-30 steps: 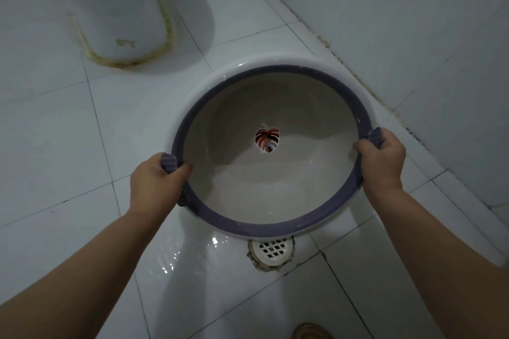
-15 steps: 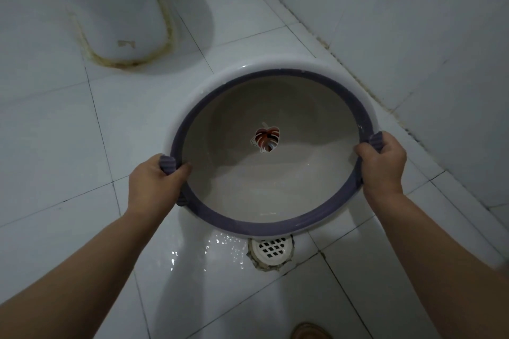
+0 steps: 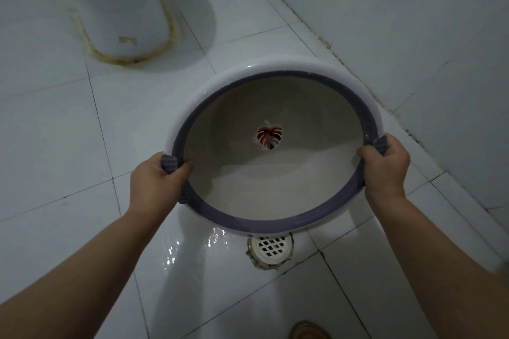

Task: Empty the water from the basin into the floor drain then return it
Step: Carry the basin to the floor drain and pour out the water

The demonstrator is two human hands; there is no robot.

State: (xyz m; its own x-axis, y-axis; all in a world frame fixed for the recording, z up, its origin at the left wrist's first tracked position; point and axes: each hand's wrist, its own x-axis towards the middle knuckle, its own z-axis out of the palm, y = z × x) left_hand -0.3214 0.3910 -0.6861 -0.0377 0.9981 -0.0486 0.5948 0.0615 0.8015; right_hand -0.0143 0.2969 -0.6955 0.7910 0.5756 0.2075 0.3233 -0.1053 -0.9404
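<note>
A round white basin [image 3: 248,195] with a purple rim and a red leaf sticker on its bottom is held above the floor, tilted toward me. My left hand [image 3: 157,184] grips the rim's left handle and my right hand [image 3: 384,170] grips the right handle. A little water lies in the lower part of the bowl. The white grated floor drain [image 3: 271,248] sits just below the basin's near edge, partly hidden by it. Wet patches glisten on the tile left of the drain.
The base of a white toilet [image 3: 129,16] with stained sealant stands at the back left. A tiled wall [image 3: 413,36] runs along the right. White floor tiles [image 3: 55,132] spread to the left. A brown slipper tip [image 3: 305,331] shows at the bottom edge.
The basin has tipped a little further toward me and its near rim has dropped slightly over the drain. More wet shine shows on the tile beside the drain. Both hands keep their grip.
</note>
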